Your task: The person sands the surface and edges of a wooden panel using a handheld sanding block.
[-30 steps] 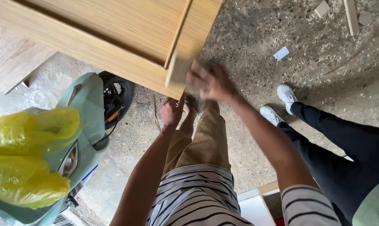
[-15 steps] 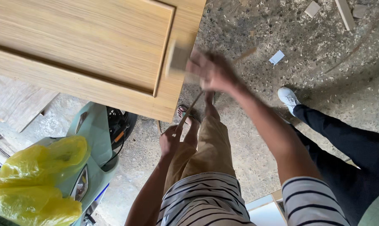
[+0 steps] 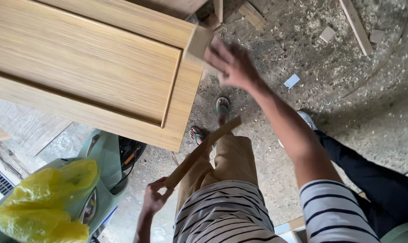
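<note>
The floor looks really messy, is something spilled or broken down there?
Nothing looks broken. The concrete floor is strewn with sawdust, wood offcuts and a long strip. That is scattered litter, not a spill. The wooden panel looks whole; the right hand holds a small wood block at its corner.

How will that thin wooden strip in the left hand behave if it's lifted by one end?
The wooden strip looks long, thin and straight, so it is probably light and fairly stiff, with perhaps slight flex toward its free end. The left hand pinches only its lower end, so it may swing or twist. Its flat faces look bare and unpolished, so it is unlikely to slip.
</note>
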